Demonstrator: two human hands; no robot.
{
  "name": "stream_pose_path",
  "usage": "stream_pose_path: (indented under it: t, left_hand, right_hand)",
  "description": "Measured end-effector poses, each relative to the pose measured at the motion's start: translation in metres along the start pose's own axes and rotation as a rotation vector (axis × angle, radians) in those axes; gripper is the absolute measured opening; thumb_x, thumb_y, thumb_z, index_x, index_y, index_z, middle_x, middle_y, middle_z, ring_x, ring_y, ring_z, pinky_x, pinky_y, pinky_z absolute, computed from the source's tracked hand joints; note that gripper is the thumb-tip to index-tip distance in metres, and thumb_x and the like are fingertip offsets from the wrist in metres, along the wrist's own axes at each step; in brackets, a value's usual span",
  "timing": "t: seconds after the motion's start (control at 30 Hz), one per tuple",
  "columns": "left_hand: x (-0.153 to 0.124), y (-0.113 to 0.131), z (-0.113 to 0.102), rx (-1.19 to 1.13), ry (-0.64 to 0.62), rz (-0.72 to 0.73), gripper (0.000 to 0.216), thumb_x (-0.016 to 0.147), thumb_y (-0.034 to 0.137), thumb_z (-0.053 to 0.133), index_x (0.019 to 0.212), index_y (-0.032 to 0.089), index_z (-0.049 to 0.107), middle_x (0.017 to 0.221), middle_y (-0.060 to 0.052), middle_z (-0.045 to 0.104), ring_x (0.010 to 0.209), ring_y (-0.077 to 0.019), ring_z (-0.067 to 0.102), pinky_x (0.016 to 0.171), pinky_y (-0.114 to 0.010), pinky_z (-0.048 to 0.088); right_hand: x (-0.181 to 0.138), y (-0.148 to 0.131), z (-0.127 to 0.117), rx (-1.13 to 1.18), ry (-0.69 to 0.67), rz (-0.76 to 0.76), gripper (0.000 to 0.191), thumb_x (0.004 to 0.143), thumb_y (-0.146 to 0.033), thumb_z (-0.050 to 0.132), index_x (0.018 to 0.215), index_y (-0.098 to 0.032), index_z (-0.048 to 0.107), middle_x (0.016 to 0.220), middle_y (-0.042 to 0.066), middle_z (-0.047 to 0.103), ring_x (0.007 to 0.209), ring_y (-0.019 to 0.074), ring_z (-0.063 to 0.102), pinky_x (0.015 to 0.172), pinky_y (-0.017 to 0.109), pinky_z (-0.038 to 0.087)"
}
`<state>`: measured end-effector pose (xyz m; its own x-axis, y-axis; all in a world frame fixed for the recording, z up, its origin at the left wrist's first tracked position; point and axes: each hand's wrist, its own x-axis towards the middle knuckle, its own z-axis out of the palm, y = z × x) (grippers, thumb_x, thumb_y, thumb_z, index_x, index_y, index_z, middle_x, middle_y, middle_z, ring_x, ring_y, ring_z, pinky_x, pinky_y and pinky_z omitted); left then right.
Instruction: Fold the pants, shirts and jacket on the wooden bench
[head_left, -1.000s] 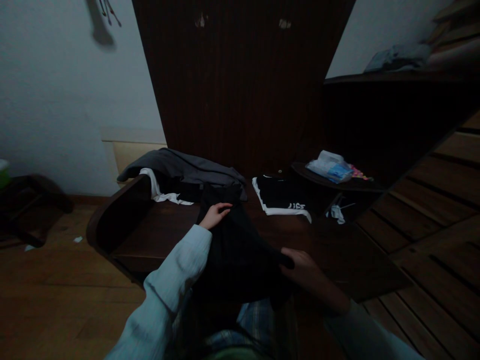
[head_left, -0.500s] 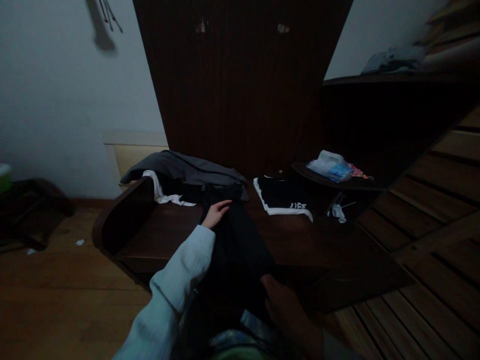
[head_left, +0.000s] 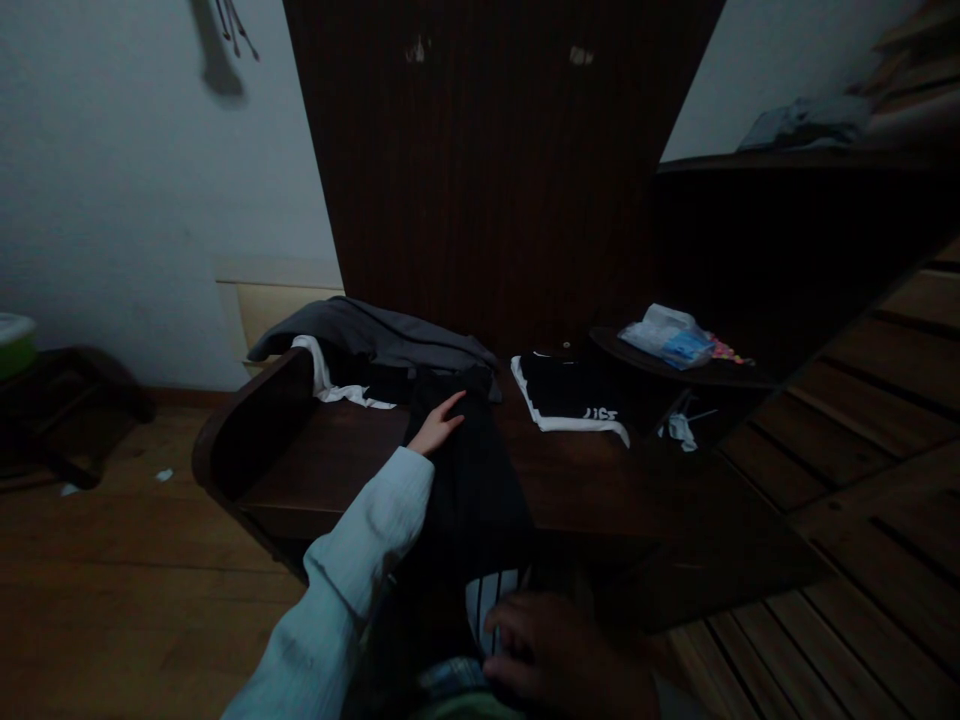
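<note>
Nearest to us, short of the bench [head_left: 330, 455], the right hand [head_left: 555, 640] is lower and closer to our lap than a second ago, when it held the edge of the black garment [head_left: 480, 480] out to the right. Its fingers are curled beside a white striped panel [head_left: 487, 605], newly in sight; in this gloom we cannot tell whether they grip it, though the panel looks like part of the garment. The black garment itself runs from the bench seat over its front edge toward us, and lies narrower than when it was spread, so we judge its loose width to be gathered in. The left hand [head_left: 441, 425] stays on its upper part over the bench seat, open, fingers apart, resting rather than gripping.

Counting, we have two hands and one black garment between them. Farther back on the bench seat, right of centre, there is one folded black shirt [head_left: 559, 385] with white lettering, on one white cloth [head_left: 581, 425]. At the bench's left end we count one more white cloth, a draped strip [head_left: 319, 370], and one grey garment [head_left: 390, 335] behind it. Right of the bench, one plastic packet [head_left: 667, 340] sits on a shelf [head_left: 720, 376]. Behind the bench stands one tall dark panel [head_left: 487, 180].
</note>
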<state>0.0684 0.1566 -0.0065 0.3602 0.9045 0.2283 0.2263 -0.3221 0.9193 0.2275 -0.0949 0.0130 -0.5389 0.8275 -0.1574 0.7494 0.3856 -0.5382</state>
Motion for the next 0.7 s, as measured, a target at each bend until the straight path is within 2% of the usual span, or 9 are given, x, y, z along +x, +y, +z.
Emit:
stream_pose_path:
  t: [0.13, 0.2, 0.27, 0.37, 0.47, 0.57, 0.63, 0.7]
  left_hand:
    - [0.001, -0.002, 0.0, -0.018, 0.006, 0.042, 0.065, 0.072, 0.011, 0.05, 0.133, 0.019, 0.029, 0.132, -0.006, 0.041, 0.116, -0.0191, 0.043, 0.097, -0.033, 0.036]
    - [0.001, -0.003, 0.0, -0.028, 0.002, 0.046, 0.069, 0.07, 0.011, 0.053, 0.134, 0.018, 0.027, 0.129, -0.008, 0.044, 0.11, -0.0199, 0.048, 0.094, -0.034, 0.038]
    - [0.001, -0.003, 0.001, -0.032, 0.016, 0.056, 0.07, 0.069, 0.012, 0.056, 0.133, 0.018, 0.028, 0.126, -0.009, 0.046, 0.107, -0.0199, 0.05, 0.092, -0.033, 0.039]
    - [0.0, -0.003, 0.004, -0.049, 0.096, 0.023, 0.067, 0.07, 0.016, 0.057, 0.132, 0.018, 0.03, 0.12, -0.01, 0.05, 0.101, -0.0187, 0.052, 0.088, -0.032, 0.041]
    - [0.001, -0.001, 0.005, -0.037, 0.224, -0.01, 0.055, 0.075, 0.02, 0.053, 0.127, 0.016, 0.035, 0.11, -0.01, 0.054, 0.088, -0.0156, 0.056, 0.08, -0.03, 0.044]
    - [-0.003, 0.008, -0.004, 0.026, 0.389, 0.037, 0.037, 0.077, 0.02, 0.046, 0.114, 0.014, 0.045, 0.099, -0.008, 0.056, 0.081, -0.013, 0.056, 0.075, -0.027, 0.045]
    - [-0.012, 0.019, -0.016, 0.103, 0.374, 0.048, 0.024, 0.078, 0.021, 0.044, 0.1, 0.014, 0.051, 0.09, -0.005, 0.058, 0.077, -0.0125, 0.056, 0.073, -0.026, 0.045]
    - [-0.028, 0.032, -0.029, 0.211, 0.235, 0.043, 0.015, 0.078, 0.026, 0.044, 0.085, 0.016, 0.053, 0.079, -0.002, 0.058, 0.072, -0.0129, 0.056, 0.07, -0.025, 0.045]
  right_hand:
    - [0.035, 0.022, -0.034, -0.045, 0.318, -0.029, 0.024, 0.082, -0.03, 0.046, 0.102, -0.021, 0.056, 0.099, 0.005, 0.062, 0.091, 0.0151, 0.056, 0.079, 0.026, 0.043]
    - [0.055, 0.034, -0.049, -0.095, 0.407, -0.117, 0.034, 0.082, -0.029, 0.046, 0.114, -0.02, 0.05, 0.116, 0.008, 0.054, 0.108, 0.017, 0.048, 0.092, 0.031, 0.037]
    - [0.073, 0.042, -0.055, -0.16, 0.399, -0.193, 0.044, 0.082, -0.033, 0.047, 0.123, -0.02, 0.043, 0.13, 0.008, 0.043, 0.121, 0.0191, 0.035, 0.1, 0.036, 0.029]
    - [0.09, 0.046, -0.053, -0.224, 0.304, -0.221, 0.053, 0.081, -0.043, 0.046, 0.129, -0.023, 0.036, 0.138, 0.006, 0.033, 0.128, 0.0207, 0.023, 0.104, 0.042, 0.022]
    - [0.096, 0.046, -0.046, -0.235, 0.247, -0.192, 0.053, 0.082, -0.046, 0.042, 0.13, -0.024, 0.034, 0.138, 0.005, 0.033, 0.129, 0.0199, 0.022, 0.105, 0.042, 0.019]
    - [0.096, 0.047, -0.044, -0.223, 0.24, -0.176, 0.052, 0.083, -0.047, 0.04, 0.129, -0.023, 0.036, 0.137, 0.005, 0.034, 0.129, 0.0194, 0.023, 0.105, 0.041, 0.019]
    - [0.096, 0.049, -0.044, -0.211, 0.245, -0.175, 0.052, 0.082, -0.047, 0.041, 0.129, -0.023, 0.037, 0.137, 0.005, 0.034, 0.128, 0.0193, 0.023, 0.105, 0.041, 0.019]
    - [0.097, 0.05, -0.045, -0.202, 0.257, -0.175, 0.051, 0.082, -0.047, 0.041, 0.127, -0.023, 0.039, 0.136, 0.005, 0.035, 0.128, 0.0192, 0.023, 0.105, 0.041, 0.019]
